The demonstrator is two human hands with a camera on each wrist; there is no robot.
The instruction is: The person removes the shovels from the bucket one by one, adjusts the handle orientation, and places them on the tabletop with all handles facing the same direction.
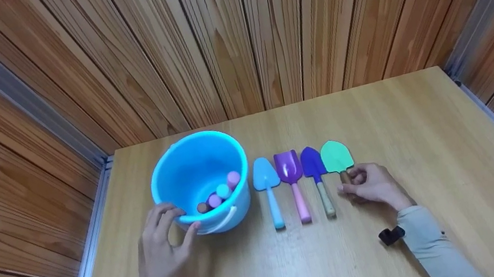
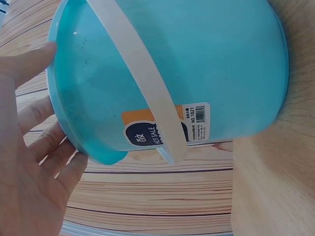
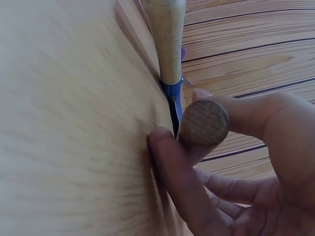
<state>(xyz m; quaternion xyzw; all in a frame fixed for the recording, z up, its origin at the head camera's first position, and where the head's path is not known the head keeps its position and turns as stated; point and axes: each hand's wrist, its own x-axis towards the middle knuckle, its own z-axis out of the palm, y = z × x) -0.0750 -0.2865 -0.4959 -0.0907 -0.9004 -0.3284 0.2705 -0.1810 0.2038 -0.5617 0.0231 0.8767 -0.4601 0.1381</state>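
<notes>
On the left of the table stands a blue bucket [image 1: 196, 139] with a white handle [image 1: 225, 219]. Its near left rim is held by my left hand [image 1: 161, 250], thumb and fingers spread along the edge. My right hand [image 1: 374, 184] pinches the brown wooden handle [image 3: 204, 123] of a green trowel [image 1: 335, 156] between thumb and fingers. Left of that trowel lie a dark blue trowel [image 1: 313, 162] with a pale wooden handle, a purple scoop [image 1: 288, 167] with a pink handle, and a light blue trowel [image 1: 264, 173], side by side with blades pointing away.
Inside the bucket lie several small rounded pieces [image 1: 223, 191] in pink, turquoise and brown. Wood-plank panels [image 1: 229, 35] enclose the table [image 1: 310, 264] at the back and both sides. A printed label [image 2: 197, 123] is stuck on the bucket's outside.
</notes>
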